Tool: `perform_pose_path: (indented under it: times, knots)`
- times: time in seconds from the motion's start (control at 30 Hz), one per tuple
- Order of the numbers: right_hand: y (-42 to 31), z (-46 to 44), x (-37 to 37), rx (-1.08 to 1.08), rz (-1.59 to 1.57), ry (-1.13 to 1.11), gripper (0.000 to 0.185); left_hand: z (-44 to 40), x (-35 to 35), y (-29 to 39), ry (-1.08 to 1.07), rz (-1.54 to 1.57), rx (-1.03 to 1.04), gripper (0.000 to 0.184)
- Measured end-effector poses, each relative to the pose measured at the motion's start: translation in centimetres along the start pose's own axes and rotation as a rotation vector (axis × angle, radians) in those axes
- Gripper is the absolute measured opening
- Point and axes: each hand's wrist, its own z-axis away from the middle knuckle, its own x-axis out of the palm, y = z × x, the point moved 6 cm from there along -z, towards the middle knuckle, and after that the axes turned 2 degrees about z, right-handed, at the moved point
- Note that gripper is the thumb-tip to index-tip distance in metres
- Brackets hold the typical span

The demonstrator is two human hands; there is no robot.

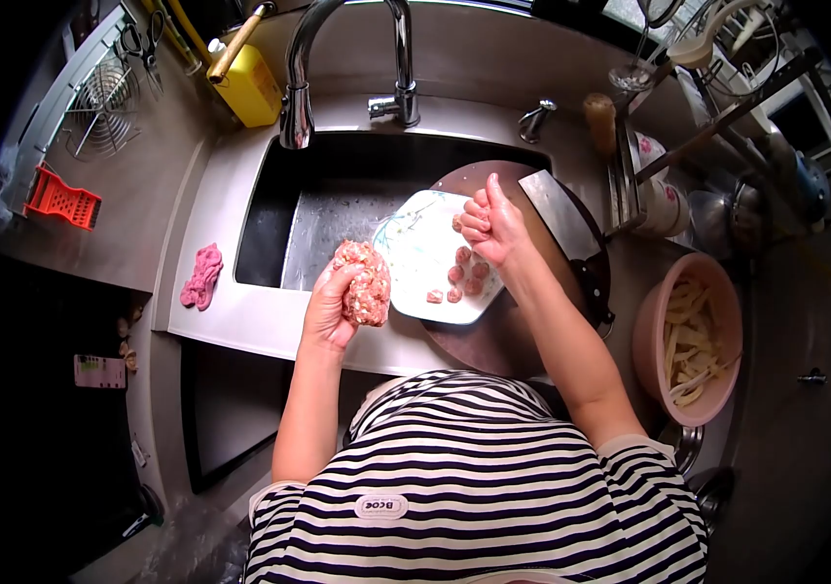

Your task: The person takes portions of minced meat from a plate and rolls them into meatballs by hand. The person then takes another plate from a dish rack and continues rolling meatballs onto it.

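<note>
My left hand [324, 313] is wrapped around a big lump of raw minced meat [368, 284], flecked with white bits, left of the plate. A white plate [414, 277] with a green-blue pattern rests partly on the round chopping board [469, 343]. Several small meatballs [462, 275] lie on its right half. Over that side is my right hand [495, 226], fingers curled in and thumb pointing up. Whatever those curled fingers may hold is hidden. One more meatball [456, 223] shows just left of them. To the right, a cleaver [563, 214] lies on the board.
Behind the plate is the dark sink [338, 219] with a chrome faucet [403, 102]. A pink cloth [202, 276] lies on the left counter, beyond it an orange grater [63, 200]. On the right stand a pink bowl [646, 341] of pale strips and a dish rack [630, 185].
</note>
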Motion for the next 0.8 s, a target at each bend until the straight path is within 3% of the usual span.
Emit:
perform_pose_path:
  times: [0.1,0.2,0.23,0.5,0.6,0.7,0.8]
  knots:
    - [-0.4,0.9,0.7,-0.008,-0.023,0.141,0.038,-0.4,-0.5,-0.3,0.002,-0.046,0.007,0.036]
    - [-0.9,0.6,-0.3,-0.040,0.214,0.089,0.030,-0.4,0.3,-0.4,0.001,-0.014,-0.012,0.033]
    - [-1.0,0.8,-0.2,-0.006,0.136,0.023,0.025,-0.3,0.2,-0.5,0.008,-0.017,-0.023,0.033]
    - [-0.6,1.3,-0.8,0.060,0.017,-0.259,0.036,-0.9,0.3,-0.8,0.000,-0.036,-0.031,0.034]
    - [0.3,0.7,-1.7,0.070,0.001,-0.259,0.038,-0.9,0.4,-0.8,-0.013,-0.023,-0.027,0.034]
    - [0.2,2.0,-0.1,-0.019,0.123,0.220,0.034,-1.0,0.1,-0.9,-0.008,-0.012,-0.028,0.033]
    - [0.2,1.5,0.1,0.023,0.199,0.065,0.029,-0.9,-0.2,-0.8,0.009,-0.013,-0.027,0.032]
